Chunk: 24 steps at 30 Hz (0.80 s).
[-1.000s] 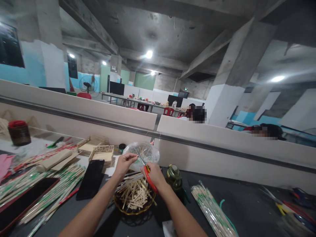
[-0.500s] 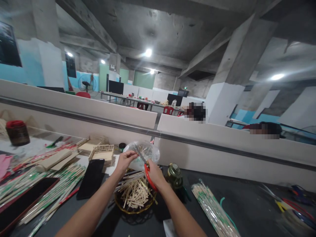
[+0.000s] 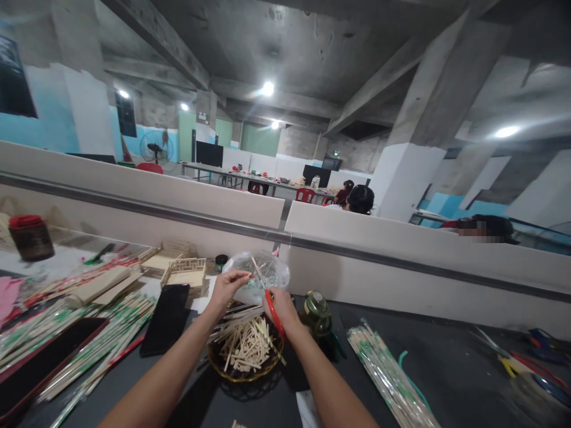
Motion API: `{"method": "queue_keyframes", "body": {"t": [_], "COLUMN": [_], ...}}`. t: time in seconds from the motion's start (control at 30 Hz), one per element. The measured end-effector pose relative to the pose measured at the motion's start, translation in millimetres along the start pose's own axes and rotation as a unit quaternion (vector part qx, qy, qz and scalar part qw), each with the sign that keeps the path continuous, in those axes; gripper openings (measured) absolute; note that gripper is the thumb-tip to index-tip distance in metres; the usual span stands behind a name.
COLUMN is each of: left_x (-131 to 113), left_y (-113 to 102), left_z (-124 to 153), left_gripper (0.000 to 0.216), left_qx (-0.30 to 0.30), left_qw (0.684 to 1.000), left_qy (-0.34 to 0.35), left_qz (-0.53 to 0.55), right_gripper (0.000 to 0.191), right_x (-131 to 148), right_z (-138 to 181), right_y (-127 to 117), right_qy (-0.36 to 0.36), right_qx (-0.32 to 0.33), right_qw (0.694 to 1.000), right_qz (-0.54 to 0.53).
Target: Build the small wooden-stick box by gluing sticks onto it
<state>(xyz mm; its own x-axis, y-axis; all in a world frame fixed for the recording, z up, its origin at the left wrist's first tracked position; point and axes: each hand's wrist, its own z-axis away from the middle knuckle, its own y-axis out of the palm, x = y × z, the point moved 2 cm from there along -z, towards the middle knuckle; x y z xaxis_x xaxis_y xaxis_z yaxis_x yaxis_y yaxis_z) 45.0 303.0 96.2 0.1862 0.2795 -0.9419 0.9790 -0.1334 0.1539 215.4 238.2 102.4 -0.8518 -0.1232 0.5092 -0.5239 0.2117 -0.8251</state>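
My left hand (image 3: 227, 288) pinches a thin wooden stick (image 3: 245, 275) above a round basket (image 3: 243, 373) filled with several short cut sticks (image 3: 247, 348). My right hand (image 3: 281, 309) is closed on red-handled scissors (image 3: 273, 303), whose blades point up toward the stick. Both hands hover just over the basket, in front of a clear plastic bag (image 3: 267, 270).
A black phone (image 3: 166, 318) lies left of the basket, beside bundles of wrapped chopsticks (image 3: 102, 339). A green bottle (image 3: 316, 312) stands right of my right hand, with another chopstick bundle (image 3: 383, 377) further right. Small wooden frames (image 3: 182, 274) and a low partition wall (image 3: 401, 261) lie behind.
The scissors' blades have swung more upright toward the stick in my left hand. Both hands stay over the basket; the view has shifted slightly.
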Motion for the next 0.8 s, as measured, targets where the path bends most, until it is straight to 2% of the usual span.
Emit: {"method": "queue_keyframes", "body": {"t": [0.13, 0.27, 0.37, 0.47, 0.6, 0.7, 0.8], "left_x": [-8.2, -24.0, -35.2, -43.1, -51.5, -57.6, -62.2], "left_y": [1.7, -2.6, -10.4, -15.8, -17.2, -17.4, -17.7], "left_z": [3.0, 15.5, 31.4, 50.6, 79.6, 102.0, 124.1], "left_gripper": [0.026, 0.034, 0.034, 0.021, 0.026, 0.026, 0.023], "left_qx": [-0.010, -0.039, -0.086, -0.098, -0.076, -0.077, -0.083], "left_qw": [1.000, 0.995, 0.981, 0.951, 0.910, 0.902, 0.913], "left_qy": [-0.007, -0.026, -0.058, -0.138, -0.254, -0.281, -0.276], "left_qz": [0.020, 0.084, 0.165, 0.260, 0.319, 0.319, 0.290], "right_gripper": [0.011, 0.007, 0.013, 0.021, 0.030, 0.032, 0.036], "right_x": [-7.8, -9.1, -4.3, 2.7, 7.5, 9.7, 11.8], "right_z": [-1.0, 20.0, 41.5, 55.3, 58.3, 58.1, 60.9], "right_y": [-4.6, -20.7, -26.1, -16.6, 10.6, 27.4, 33.1], "right_qy": [0.039, 0.050, -0.011, -0.108, -0.119, -0.115, -0.118], "right_qx": [-0.012, -0.006, 0.028, 0.069, 0.093, 0.092, 0.085], "right_qw": [0.999, 0.999, 1.000, 0.991, 0.985, 0.985, 0.986], "right_qz": [-0.014, -0.021, -0.006, 0.048, 0.080, 0.089, 0.087]}}
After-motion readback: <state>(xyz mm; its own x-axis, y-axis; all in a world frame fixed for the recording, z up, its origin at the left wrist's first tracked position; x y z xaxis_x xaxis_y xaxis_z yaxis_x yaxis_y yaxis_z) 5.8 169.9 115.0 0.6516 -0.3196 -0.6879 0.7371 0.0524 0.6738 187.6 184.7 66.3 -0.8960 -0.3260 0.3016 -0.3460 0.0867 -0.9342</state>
